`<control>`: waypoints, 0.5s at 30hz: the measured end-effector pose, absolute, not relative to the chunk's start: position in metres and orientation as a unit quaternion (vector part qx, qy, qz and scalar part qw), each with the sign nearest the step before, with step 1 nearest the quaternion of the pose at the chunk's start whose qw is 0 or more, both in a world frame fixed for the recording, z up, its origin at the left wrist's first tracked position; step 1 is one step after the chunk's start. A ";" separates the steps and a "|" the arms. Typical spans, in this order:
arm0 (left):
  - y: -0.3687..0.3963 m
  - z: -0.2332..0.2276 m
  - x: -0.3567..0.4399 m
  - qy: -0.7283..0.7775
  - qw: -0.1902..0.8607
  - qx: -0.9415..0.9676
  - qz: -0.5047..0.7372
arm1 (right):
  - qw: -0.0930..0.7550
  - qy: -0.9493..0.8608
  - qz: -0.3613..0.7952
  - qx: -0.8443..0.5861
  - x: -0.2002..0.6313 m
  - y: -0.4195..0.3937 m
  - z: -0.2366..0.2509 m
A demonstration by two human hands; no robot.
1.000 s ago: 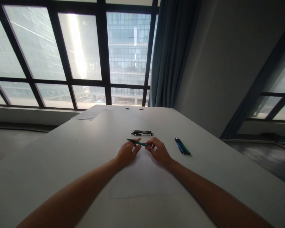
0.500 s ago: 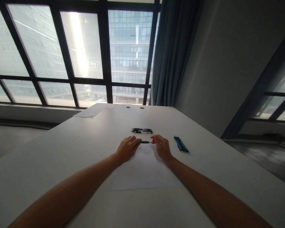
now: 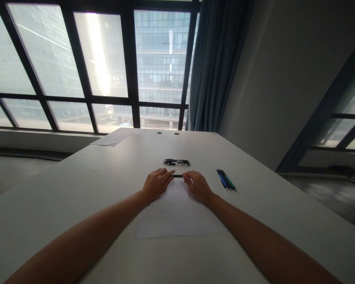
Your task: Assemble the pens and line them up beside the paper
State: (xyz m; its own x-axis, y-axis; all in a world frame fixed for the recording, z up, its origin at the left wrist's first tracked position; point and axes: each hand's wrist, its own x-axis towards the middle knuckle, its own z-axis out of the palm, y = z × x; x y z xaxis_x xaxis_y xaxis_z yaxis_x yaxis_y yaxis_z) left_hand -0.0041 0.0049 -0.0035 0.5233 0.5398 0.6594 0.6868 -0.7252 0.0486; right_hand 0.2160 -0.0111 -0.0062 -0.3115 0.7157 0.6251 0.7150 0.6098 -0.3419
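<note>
Left fingers and, it seems, right fingers pinch a pen, both its ends hidden from view

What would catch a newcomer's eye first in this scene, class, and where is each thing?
Probably the bright window filling the upper left, beside a blue curtain. Next, near the centre, the left hand and right hand meet at the two ends of a dark pen, above a white sheet. Black pens lie just beyond them, with blue and green pens off to the right.
</note>
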 end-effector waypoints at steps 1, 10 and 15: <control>0.004 -0.003 -0.004 -0.355 0.106 -0.866 -0.336 | 0.380 -0.813 0.001 -0.441 0.216 -0.011 -0.006; 0.003 -0.004 -0.005 -0.376 0.067 -0.869 -0.315 | 0.369 -0.818 0.009 -0.440 0.215 -0.010 -0.003; 0.003 -0.004 -0.004 -0.383 0.068 -0.871 -0.299 | 0.373 -0.819 0.010 -0.437 0.215 -0.011 -0.001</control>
State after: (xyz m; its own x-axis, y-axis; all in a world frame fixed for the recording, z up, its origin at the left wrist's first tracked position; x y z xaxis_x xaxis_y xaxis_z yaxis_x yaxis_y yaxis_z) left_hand -0.0041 0.0028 -0.0038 0.5278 0.6265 0.5736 0.7080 -0.6976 0.1104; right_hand 0.2146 -0.0110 -0.0013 -0.3409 0.7225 0.6015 0.7078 0.6183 -0.3416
